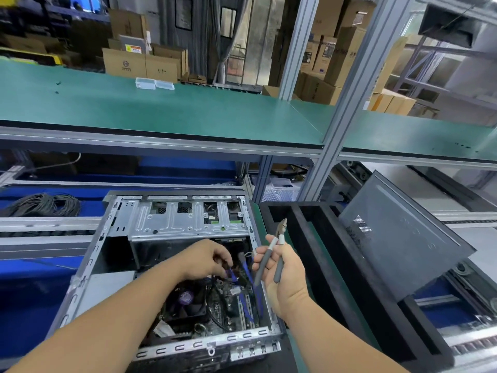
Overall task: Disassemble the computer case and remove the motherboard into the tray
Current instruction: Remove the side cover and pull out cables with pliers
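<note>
The open computer case (113,238) lies on its side in front of me, with its silver drive cage (188,219) at the far end. Inside sits the motherboard (228,305) with a black fan (188,300) and blue cables (248,275). My left hand (207,259) reaches into the case, its fingers pinched on a cable near the blue ones. Over the case's right edge, my right hand (282,275) grips grey-handled cutting pliers (271,259), jaws pointing up. A black foam tray (322,265) stands to the right of the case.
The removed dark side panel (398,246) leans across the tray's right part. A green shelf (161,109) runs above the bench, carrying two small clear boxes (154,83). Coiled black cable (45,204) lies at the left. An aluminium post (330,146) rises behind the tray.
</note>
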